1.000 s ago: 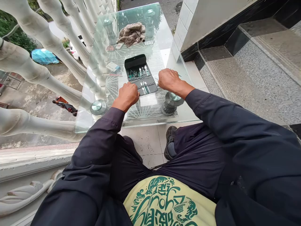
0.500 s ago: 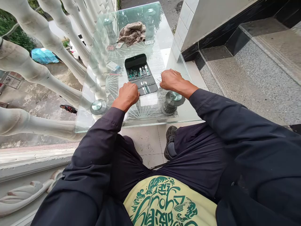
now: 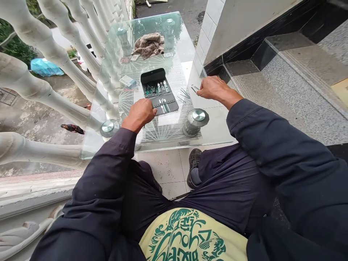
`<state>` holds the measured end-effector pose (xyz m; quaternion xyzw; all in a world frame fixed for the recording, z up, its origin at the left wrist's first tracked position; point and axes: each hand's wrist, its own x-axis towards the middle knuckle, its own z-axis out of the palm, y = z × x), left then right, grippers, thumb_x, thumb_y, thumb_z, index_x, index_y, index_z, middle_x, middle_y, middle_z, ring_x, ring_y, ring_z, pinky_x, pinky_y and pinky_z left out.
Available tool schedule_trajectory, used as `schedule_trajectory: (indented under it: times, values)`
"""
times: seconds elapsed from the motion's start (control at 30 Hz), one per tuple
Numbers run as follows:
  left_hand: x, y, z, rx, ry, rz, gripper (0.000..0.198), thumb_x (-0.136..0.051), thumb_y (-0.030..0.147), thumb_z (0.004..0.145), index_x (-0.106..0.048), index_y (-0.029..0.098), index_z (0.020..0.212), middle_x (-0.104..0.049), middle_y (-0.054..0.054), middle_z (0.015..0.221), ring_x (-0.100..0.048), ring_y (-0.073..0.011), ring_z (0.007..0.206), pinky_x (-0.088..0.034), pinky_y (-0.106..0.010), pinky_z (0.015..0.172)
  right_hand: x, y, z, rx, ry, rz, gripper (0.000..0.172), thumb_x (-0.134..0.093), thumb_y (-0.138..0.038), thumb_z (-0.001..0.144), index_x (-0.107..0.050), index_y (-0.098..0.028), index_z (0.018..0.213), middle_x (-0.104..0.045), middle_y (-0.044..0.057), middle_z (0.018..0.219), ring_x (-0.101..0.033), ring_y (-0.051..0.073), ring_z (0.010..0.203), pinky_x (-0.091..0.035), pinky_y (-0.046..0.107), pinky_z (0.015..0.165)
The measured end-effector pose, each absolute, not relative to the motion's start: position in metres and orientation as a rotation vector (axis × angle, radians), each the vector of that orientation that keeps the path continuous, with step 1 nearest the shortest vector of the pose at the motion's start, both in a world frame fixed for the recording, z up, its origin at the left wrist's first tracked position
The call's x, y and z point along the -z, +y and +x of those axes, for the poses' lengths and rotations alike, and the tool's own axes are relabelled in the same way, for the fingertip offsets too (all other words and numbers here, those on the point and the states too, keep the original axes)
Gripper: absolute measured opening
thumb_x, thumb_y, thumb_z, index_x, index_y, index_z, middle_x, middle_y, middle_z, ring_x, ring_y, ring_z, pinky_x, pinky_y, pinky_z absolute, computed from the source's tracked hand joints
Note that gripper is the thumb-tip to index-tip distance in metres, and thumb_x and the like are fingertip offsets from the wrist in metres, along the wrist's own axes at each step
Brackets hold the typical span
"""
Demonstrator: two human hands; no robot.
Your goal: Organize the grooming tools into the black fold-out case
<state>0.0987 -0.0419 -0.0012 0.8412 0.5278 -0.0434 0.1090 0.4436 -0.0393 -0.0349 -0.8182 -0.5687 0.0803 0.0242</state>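
An open manicure case [image 3: 174, 102], dark with a raised flap, lies on the glass table. Scissors, nail clippers and several slim metal tools sit in its slots. My left hand [image 3: 140, 113] is closed at the case's near left corner, thumb against its edge. Out to the right of the case, my right hand [image 3: 214, 90] is closed in a pinch. Thin metal manicure tools [image 3: 194, 88] stick out from its fingertips, over the table's right side. Between that hand and the case lies a small pile of loose slim tools [image 3: 185, 95]. Both hands' fingertips are partly hidden.
The glass table [image 3: 174, 143] stands on round metal-capped legs [image 3: 195, 121]. A crumpled brown cloth [image 3: 149, 45], playing cards [image 3: 168, 54] and a small white-blue box [image 3: 127, 81] lie on it. White balusters [image 3: 62, 43] line the left; stone steps [image 3: 288, 90] rise at right.
My right hand has moved right, away from the case, uncovering the loose tools and showing thin metal tools at its fingertips. My left hand stays by the case corner. The view has shifted slightly.
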Motion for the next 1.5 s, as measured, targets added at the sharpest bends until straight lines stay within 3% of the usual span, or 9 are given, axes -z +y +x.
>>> schedule_trajectory:
  times: [0.13,0.3,0.5,0.7,0.97,1.23,1.4,1.5]
  values:
    - [-0.009,-0.041,0.091,0.093,1.698,2.43,0.027,-0.075,0.044,0.126,-0.088,0.02,0.125,-0.087,-0.022,0.127,-0.081,-0.0445,0.133,-0.061,-0.051,0.114,0.04,-0.031,0.442,-0.227,-1.763,-2.495,0.038,-0.093,-0.025,0.106,-0.092,-0.009,0.14,-0.088,0.029,0.13,-0.084,0.05,0.139,-0.066,0.06,0.12]
    - [-0.02,-0.046,0.09,0.141,1.72,2.391,0.032,-0.071,0.045,0.127,-0.083,0.021,0.11,-0.08,-0.019,0.111,-0.079,-0.0416,0.119,-0.057,-0.049,0.104,0.047,-0.021,0.443,-0.345,-1.781,-2.485,0.034,-0.098,-0.026,0.106,-0.092,-0.008,0.134,-0.087,0.027,0.125,-0.086,0.05,0.131,-0.07,0.058,0.111]
    - [-0.021,-0.047,0.089,0.1,1.712,2.378,0.026,-0.072,0.044,0.126,-0.08,0.023,0.113,-0.07,-0.013,0.094,-0.073,-0.0378,0.11,-0.053,-0.047,0.099,0.054,-0.014,0.44,-0.38,-1.737,-2.457,0.057,-0.111,-0.048,0.101,-0.091,-0.007,0.137,-0.084,0.033,0.136,-0.079,0.058,0.149,-0.065,0.065,0.126]
    - [-0.019,-0.042,0.086,0.097,1.753,2.329,0.027,-0.076,0.048,0.124,-0.08,0.023,0.115,-0.069,-0.013,0.096,-0.073,-0.0386,0.112,-0.05,-0.048,0.1,0.054,-0.017,0.437,-0.328,-1.776,-2.433,0.073,-0.11,-0.065,0.098,-0.09,-0.009,0.141,-0.084,0.035,0.137,-0.08,0.057,0.144,-0.068,0.067,0.125]
    - [-0.021,-0.042,0.084,0.067,1.745,2.32,0.027,-0.074,0.051,0.124,-0.083,0.025,0.123,-0.078,-0.018,0.107,-0.078,-0.0427,0.12,-0.057,-0.054,0.105,0.054,-0.024,0.439,-0.369,-1.766,-2.426,0.061,-0.107,-0.055,0.104,-0.093,-0.005,0.137,-0.083,0.032,0.126,-0.08,0.056,0.14,-0.068,0.064,0.12]
    - [-0.017,-0.04,0.079,0.048,1.724,2.35,0.034,-0.071,0.057,0.126,-0.083,0.026,0.13,-0.079,-0.017,0.106,-0.077,-0.0438,0.123,-0.059,-0.054,0.102,0.039,-0.041,0.423,-0.429,-1.885,-2.424,0.021,-0.088,-0.01,0.113,-0.088,0.003,0.129,-0.083,0.034,0.12,-0.081,0.048,0.134,-0.06,0.054,0.116]
    - [-0.017,-0.039,0.078,0.036,1.735,2.321,0.031,-0.073,0.055,0.126,-0.082,0.025,0.127,-0.08,-0.016,0.11,-0.077,-0.0412,0.121,-0.057,-0.052,0.101,0.048,-0.043,0.434,-0.377,-1.884,-2.346,0.026,-0.088,-0.03,0.113,-0.091,-0.009,0.128,-0.084,0.028,0.122,-0.081,0.047,0.127,-0.065,0.057,0.113]
    - [-0.017,-0.037,0.077,0.023,1.74,2.31,0.03,-0.075,0.054,0.126,-0.083,0.025,0.124,-0.081,-0.016,0.11,-0.077,-0.0416,0.122,-0.056,-0.052,0.102,0.048,-0.046,0.437,-0.35,-1.815,-2.319,0.028,-0.084,-0.031,0.114,-0.091,-0.008,0.127,-0.086,0.03,0.121,-0.083,0.047,0.127,-0.066,0.056,0.109]
